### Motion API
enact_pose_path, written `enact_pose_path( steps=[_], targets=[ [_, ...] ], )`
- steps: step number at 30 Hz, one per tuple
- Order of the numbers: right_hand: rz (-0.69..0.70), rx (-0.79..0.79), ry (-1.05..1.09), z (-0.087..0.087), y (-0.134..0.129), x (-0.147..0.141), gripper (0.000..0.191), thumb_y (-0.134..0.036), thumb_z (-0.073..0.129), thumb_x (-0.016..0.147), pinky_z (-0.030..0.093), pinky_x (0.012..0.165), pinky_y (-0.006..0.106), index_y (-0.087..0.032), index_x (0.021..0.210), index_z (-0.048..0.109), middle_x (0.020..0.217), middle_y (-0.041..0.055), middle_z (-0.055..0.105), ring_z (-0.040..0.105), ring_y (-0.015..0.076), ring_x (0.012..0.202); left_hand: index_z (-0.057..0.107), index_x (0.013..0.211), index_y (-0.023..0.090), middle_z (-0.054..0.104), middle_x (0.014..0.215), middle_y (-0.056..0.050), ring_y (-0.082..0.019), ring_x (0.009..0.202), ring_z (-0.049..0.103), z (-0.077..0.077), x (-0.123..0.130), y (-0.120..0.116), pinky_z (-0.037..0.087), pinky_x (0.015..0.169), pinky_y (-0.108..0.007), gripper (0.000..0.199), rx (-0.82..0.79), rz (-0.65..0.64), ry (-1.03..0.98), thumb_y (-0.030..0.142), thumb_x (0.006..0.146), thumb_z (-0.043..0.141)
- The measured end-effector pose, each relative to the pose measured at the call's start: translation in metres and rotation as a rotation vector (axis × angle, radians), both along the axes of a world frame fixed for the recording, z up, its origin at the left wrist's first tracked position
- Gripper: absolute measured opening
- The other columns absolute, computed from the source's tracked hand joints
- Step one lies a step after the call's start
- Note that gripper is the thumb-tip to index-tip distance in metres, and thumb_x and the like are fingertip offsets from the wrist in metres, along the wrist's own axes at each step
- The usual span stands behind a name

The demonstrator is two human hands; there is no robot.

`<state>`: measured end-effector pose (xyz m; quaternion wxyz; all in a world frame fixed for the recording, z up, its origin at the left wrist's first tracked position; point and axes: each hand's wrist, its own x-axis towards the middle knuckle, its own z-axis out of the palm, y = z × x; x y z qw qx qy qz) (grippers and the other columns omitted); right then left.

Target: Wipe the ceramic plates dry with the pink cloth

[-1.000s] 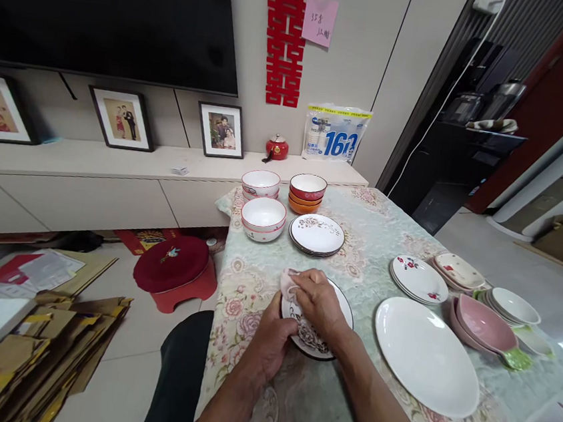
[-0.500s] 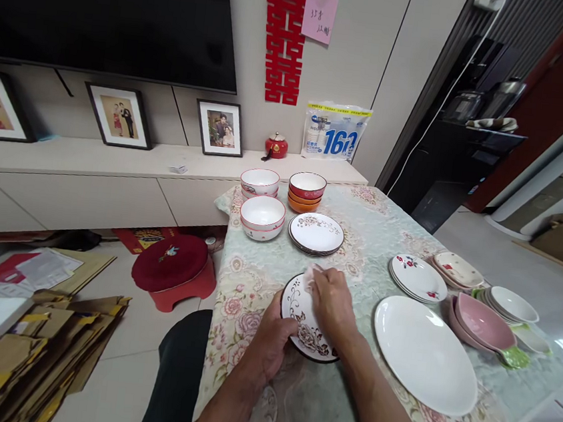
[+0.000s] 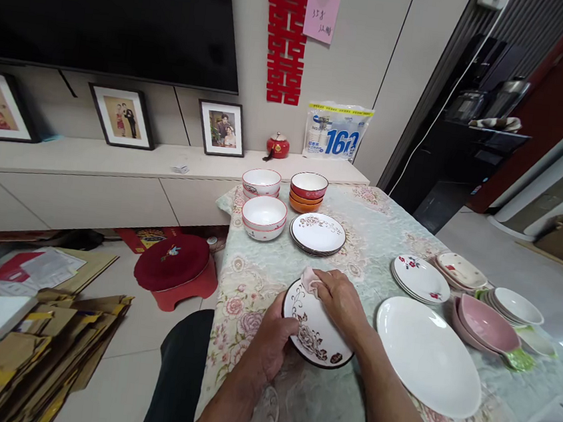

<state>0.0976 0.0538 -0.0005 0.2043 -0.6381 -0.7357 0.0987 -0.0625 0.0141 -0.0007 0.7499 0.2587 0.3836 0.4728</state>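
Observation:
A round white plate point(image 3: 322, 329) with a dark rim and brown flowers is tilted up above the near part of the table. My left hand point(image 3: 274, 336) grips its left edge, thumb on the face and fingers underneath. Against the plate's far rim, my right hand point(image 3: 340, 301) presses a crumpled whitish cloth point(image 3: 310, 279), its fingers closed round it. Just beyond stands a stack of matching plates point(image 3: 317, 232). White bowls with red rims point(image 3: 263, 214) and a stack of red and orange bowls point(image 3: 308, 190) are behind that.
To the right lie a large white oval plate point(image 3: 428, 357), small floral plates point(image 3: 420, 278), pink bowls point(image 3: 488, 323) and white bowls point(image 3: 517, 306). A floral tablecloth point(image 3: 242, 301) covers the table. A red stool point(image 3: 175, 263) and flattened cardboard point(image 3: 40, 353) are on the floor at left.
My right hand has shifted slightly right with the cloth, and more of the cloth and of the plate's lower right rim shows. My left hand keeps its hold.

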Motion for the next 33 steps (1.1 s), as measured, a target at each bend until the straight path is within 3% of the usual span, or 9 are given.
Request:
enact_pose_path(
  steps=[6,11,16,20,23,26,30,33],
  targets=[
    [-0.293,-0.047,-0.171,0.005,-0.008,0.004,0.031,-0.029,0.044,0.096,0.037,0.071,0.031,-0.019,0.115,0.066,0.089,0.0112,0.062,0.056,0.0227,0.083,0.061,0.115,0.015,0.073,0.098,-0.007,-0.026,0.093,0.064,-0.001,0.0,0.003,0.05,0.077,-0.034,0.069,-0.036,0.121,-0.082,0.005,0.047,0.055],
    [-0.322,0.099,-0.224,0.001,-0.007,-0.004,0.023,-0.027,0.051,0.092,0.037,0.072,0.035,-0.02,0.103,0.07,0.102,0.0141,0.06,0.047,0.0294,0.098,0.058,0.12,0.017,0.072,0.099,-0.006,-0.025,0.091,0.064,0.002,0.004,0.001,0.05,0.071,-0.031,0.078,-0.016,0.106,-0.067,0.002,0.044,0.05],
    [0.005,0.216,0.031,-0.001,-0.007,-0.027,0.029,-0.012,0.048,0.091,0.042,0.081,0.035,-0.018,0.111,0.068,0.097,0.011,0.057,0.046,0.0237,0.094,0.063,0.109,0.017,0.069,0.081,-0.002,-0.019,0.072,0.062,0.002,0.007,-0.003,0.044,0.058,-0.026,0.07,-0.014,0.009,-0.077,0.002,0.043,0.048],
    [0.389,0.122,0.376,0.0,-0.014,-0.041,0.034,-0.008,0.052,0.087,0.045,0.083,0.03,-0.024,0.113,0.068,0.097,0.0051,0.059,0.052,0.0181,0.094,0.064,0.078,0.015,0.058,0.06,0.003,-0.011,0.056,0.05,-0.004,0.009,-0.004,0.037,0.052,-0.022,0.043,-0.026,0.08,-0.051,0.001,0.04,0.049],
    [0.492,0.068,0.493,-0.001,-0.014,-0.041,0.037,-0.007,0.055,0.085,0.045,0.085,0.03,-0.026,0.114,0.069,0.098,0.0034,0.06,0.054,0.0167,0.095,0.061,0.07,0.015,0.055,0.057,0.004,-0.009,0.054,0.046,-0.007,0.01,-0.003,0.035,0.052,-0.021,0.035,-0.019,0.106,-0.049,0.001,0.04,0.05],
    [0.388,0.085,0.429,-0.004,-0.007,-0.034,0.038,-0.007,0.055,0.085,0.044,0.085,0.031,-0.027,0.114,0.069,0.095,0.0038,0.059,0.052,0.0178,0.096,0.064,0.082,0.015,0.059,0.062,0.003,-0.012,0.056,0.051,-0.007,0.009,-0.003,0.038,0.052,-0.023,0.044,-0.01,0.044,-0.04,0.002,0.042,0.049],
    [0.123,0.137,0.218,-0.006,0.003,-0.014,0.033,-0.012,0.056,0.087,0.043,0.086,0.033,-0.024,0.115,0.07,0.094,0.007,0.058,0.049,0.0212,0.095,0.061,0.114,0.016,0.069,0.08,-0.002,-0.016,0.065,0.059,-0.004,0.006,-0.002,0.043,0.057,-0.026,0.072,0.022,-0.013,-0.045,0.002,0.045,0.048],
    [-0.091,0.123,0.04,-0.002,0.003,0.0,0.031,-0.016,0.056,0.088,0.04,0.085,0.033,-0.023,0.114,0.07,0.098,0.0093,0.06,0.048,0.0237,0.096,0.059,0.12,0.015,0.071,0.087,-0.004,-0.019,0.069,0.062,-0.002,0.005,-0.001,0.046,0.059,-0.027,0.077,0.019,-0.032,-0.042,0.002,0.045,0.048]
  ],
)
